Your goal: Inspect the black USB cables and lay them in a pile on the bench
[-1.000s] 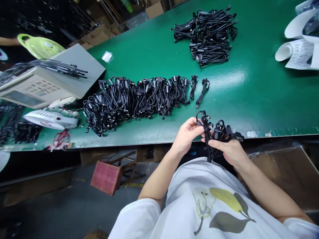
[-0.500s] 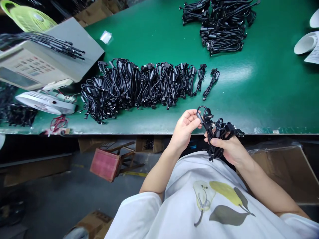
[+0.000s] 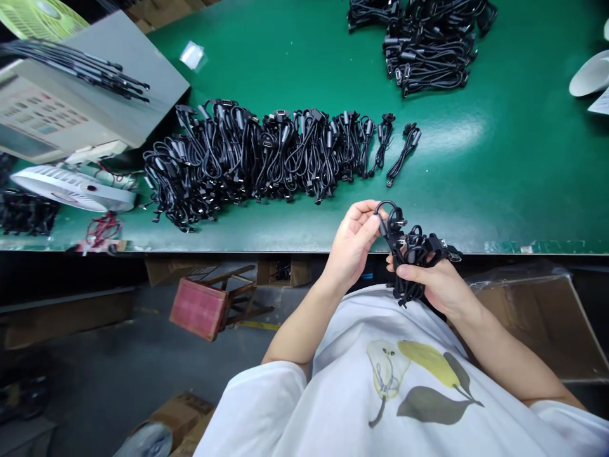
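Observation:
My right hand (image 3: 440,285) is closed around a bunch of black cables (image 3: 413,254), held just off the near edge of the green table (image 3: 499,165). My left hand (image 3: 354,244) pinches one looped cable end (image 3: 386,212) at the top of that bunch. On the table ahead, a long row of coiled black cables (image 3: 257,155) runs from left to middle, ending in two single coils (image 3: 403,155). A second heap of black cables (image 3: 425,44) lies at the far side.
A grey machine with a keypad (image 3: 71,108) with cables draped over it stands at the left, a white fan-like disc (image 3: 71,189) and red wires (image 3: 102,230) beside it. White paper rolls (image 3: 590,73) lie far right. A red stool (image 3: 202,308) and cardboard boxes (image 3: 537,317) sit below the table.
The view has dropped and shifted slightly. My left hand's fingers have closed further onto the looped cable end; the right hand keeps its hold on the bunch.

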A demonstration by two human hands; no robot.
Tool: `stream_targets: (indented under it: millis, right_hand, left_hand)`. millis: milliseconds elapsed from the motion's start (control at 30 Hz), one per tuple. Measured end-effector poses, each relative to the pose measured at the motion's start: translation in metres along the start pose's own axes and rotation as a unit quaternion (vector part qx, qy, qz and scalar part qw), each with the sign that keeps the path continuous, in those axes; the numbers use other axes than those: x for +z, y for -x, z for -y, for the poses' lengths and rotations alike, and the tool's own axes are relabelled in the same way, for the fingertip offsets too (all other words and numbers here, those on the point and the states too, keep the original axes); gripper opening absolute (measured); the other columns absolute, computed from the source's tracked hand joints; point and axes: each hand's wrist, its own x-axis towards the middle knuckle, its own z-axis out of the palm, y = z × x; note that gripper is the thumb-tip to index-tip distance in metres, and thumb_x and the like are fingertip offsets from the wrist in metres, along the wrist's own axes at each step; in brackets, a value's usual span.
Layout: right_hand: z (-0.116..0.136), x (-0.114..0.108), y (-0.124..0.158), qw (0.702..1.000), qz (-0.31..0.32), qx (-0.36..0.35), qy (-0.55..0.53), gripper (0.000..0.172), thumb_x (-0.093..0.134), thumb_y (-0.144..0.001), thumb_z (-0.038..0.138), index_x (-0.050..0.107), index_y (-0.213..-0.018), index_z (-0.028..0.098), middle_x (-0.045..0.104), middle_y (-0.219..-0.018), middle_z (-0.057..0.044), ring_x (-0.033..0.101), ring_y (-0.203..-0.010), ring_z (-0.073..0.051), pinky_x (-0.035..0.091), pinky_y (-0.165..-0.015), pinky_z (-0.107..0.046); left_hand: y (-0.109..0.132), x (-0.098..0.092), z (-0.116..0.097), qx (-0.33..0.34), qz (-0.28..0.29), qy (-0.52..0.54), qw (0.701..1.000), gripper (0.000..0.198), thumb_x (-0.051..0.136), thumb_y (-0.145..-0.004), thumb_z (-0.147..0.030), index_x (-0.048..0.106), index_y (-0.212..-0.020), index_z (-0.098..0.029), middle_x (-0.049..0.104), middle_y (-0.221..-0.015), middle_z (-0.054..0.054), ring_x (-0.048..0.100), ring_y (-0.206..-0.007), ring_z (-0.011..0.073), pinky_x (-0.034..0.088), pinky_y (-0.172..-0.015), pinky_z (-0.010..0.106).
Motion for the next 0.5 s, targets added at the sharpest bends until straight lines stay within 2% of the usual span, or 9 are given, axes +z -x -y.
stream_targets:
  millis: [133,200,300,400,500]
  right_hand:
    - [-0.005,0.0,0.0,1.0,0.021,0.005,-0.016,0.028,0.09,-0.066,0.029,0.08,-0.091,0.024,0.078,-0.096,-0.003,0.073,-0.091,-0.023,0.055,-0.092,-0.037]
    - [-0.006,0.001,-0.001,0.999,0.048,0.008,-0.022,0.026,0.089,-0.069,0.029,0.079,-0.093,0.024,0.078,-0.097,-0.003,0.073,-0.092,-0.023,0.055,-0.093,-0.038]
    - [-0.006,0.005,0.0,0.997,0.075,0.007,-0.027,0.026,0.087,-0.072,0.03,0.079,-0.096,0.024,0.078,-0.097,-0.004,0.073,-0.092,-0.024,0.054,-0.096,-0.041]
    - [-0.005,0.008,0.0,0.997,0.074,0.002,-0.026,0.026,0.087,-0.072,0.033,0.079,-0.095,0.023,0.078,-0.096,-0.005,0.072,-0.093,-0.025,0.053,-0.099,-0.043]
    - [-0.005,0.01,0.0,0.999,0.04,0.003,-0.02,0.026,0.088,-0.068,0.034,0.079,-0.089,0.023,0.077,-0.097,-0.005,0.071,-0.096,-0.026,0.053,-0.098,-0.043]
  left_hand:
    - [0.003,0.003,0.0,-0.029,0.038,-0.019,0.999,0.046,0.07,-0.085,-0.051,0.056,-0.122,-0.026,0.063,-0.113,0.005,0.063,-0.099,0.0166,0.052,-0.089,0.028]
    - [0.003,0.006,0.001,-0.039,0.033,-0.016,0.999,0.045,0.063,-0.089,-0.056,0.056,-0.121,-0.025,0.064,-0.101,0.004,0.063,-0.089,0.0156,0.054,-0.081,0.027]
    - [0.001,0.009,0.002,-0.015,-0.002,-0.001,1.0,0.036,0.053,-0.095,-0.056,0.058,-0.112,-0.025,0.058,-0.079,0.0,0.055,-0.067,0.011,0.049,-0.062,0.022]
    - [-0.003,0.011,0.001,-0.013,-0.012,0.015,1.0,0.037,0.048,-0.096,-0.059,0.057,-0.111,-0.027,0.053,-0.074,-0.002,0.05,-0.06,0.0098,0.046,-0.057,0.021]
    - [-0.005,0.008,0.0,-0.056,0.0,0.02,0.998,0.053,0.041,-0.091,-0.072,0.057,-0.114,-0.027,0.057,-0.08,0.0,0.056,-0.068,0.0125,0.05,-0.062,0.024]
